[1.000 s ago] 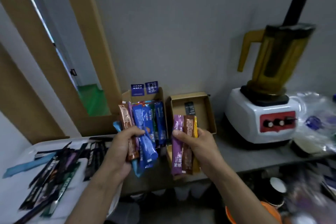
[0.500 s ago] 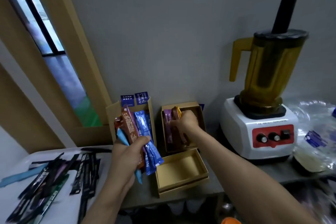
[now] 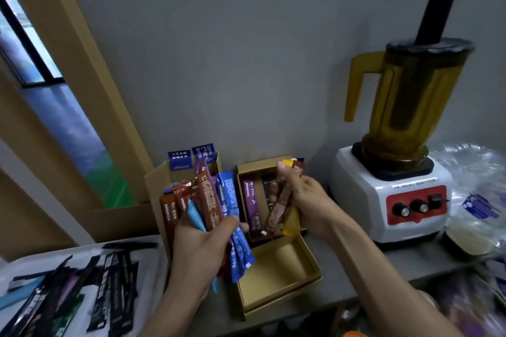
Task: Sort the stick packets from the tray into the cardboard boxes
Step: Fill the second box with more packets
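The step in hand is the drop-off into the small box [image 3: 242,172], which stands open against the wall on the tabletop [image 3: 358,268]. The right hand [image 3: 309,205] pinches a brown packet [image 3: 282,201] and a yellow packet [image 3: 290,223] together, held upright just in front of that box. A purple packet [image 3: 253,208] and a dark packet [image 3: 269,191] already lie inside it.

To the left of the small box, the left hand [image 3: 202,246] is clenched round a fanned bundle of packets [image 3: 227,197], blue, brown and light blue. The bundle hides much of the tall box [image 3: 153,189], which stands just left of the small box. Further left and lower, the tray [image 3: 68,253] carries many dark packets [image 3: 109,282] not yet sorted. Just below the small box lies a shallow box half [image 3: 276,268] with nothing in it.

Next, I judge, the two packets need lowering flat beside the purple one before the pinch is let go. The bundle would then go into the tall box.

The word "COFFEE" reads on a blue flap [image 3: 204,153] of the tall box, beside characters too blurred to read. "15g" shows on a blue packet of the bundle. The dark packet bears pale letters I cannot make out.
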A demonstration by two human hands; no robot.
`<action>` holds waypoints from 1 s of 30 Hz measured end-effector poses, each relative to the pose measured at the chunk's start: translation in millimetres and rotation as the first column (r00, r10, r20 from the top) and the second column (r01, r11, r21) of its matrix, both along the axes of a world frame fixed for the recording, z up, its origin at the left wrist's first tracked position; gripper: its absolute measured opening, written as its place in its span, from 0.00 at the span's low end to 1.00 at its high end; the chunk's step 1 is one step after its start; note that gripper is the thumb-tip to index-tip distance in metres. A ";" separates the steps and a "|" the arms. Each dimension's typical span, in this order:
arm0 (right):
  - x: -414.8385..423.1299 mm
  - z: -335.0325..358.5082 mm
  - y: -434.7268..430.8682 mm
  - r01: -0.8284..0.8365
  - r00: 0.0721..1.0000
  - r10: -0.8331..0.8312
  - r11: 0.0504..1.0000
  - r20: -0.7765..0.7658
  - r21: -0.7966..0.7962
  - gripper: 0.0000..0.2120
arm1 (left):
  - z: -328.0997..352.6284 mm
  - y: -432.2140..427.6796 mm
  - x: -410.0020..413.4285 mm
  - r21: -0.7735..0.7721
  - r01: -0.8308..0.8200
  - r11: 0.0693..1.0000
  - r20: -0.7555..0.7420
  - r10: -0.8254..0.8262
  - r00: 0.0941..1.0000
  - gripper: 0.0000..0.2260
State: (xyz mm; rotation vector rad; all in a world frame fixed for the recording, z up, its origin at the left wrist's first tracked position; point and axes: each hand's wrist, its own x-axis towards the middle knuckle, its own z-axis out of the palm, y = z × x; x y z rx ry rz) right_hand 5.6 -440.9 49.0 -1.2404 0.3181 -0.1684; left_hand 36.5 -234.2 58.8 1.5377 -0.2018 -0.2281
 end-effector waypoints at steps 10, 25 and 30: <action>-20.2 -5.1 -12.5 -0.170 0.985 0.162 0.968 0.058 0.185 0.04 | -5.4 -28.9 -4.3 0.224 0.052 0.973 0.073 -0.070 0.995 0.31; -17.1 -5.1 -22.2 -0.073 0.997 0.073 0.996 -0.002 -0.057 0.17 | -11.2 -41.2 -8.7 0.056 0.064 0.996 -0.218 -0.050 0.975 0.19; -8.3 -9.7 -24.5 -0.009 1.000 0.009 0.998 0.003 0.060 0.09 | -10.5 -38.0 -11.8 0.101 0.033 0.994 -0.168 -0.016 0.986 0.22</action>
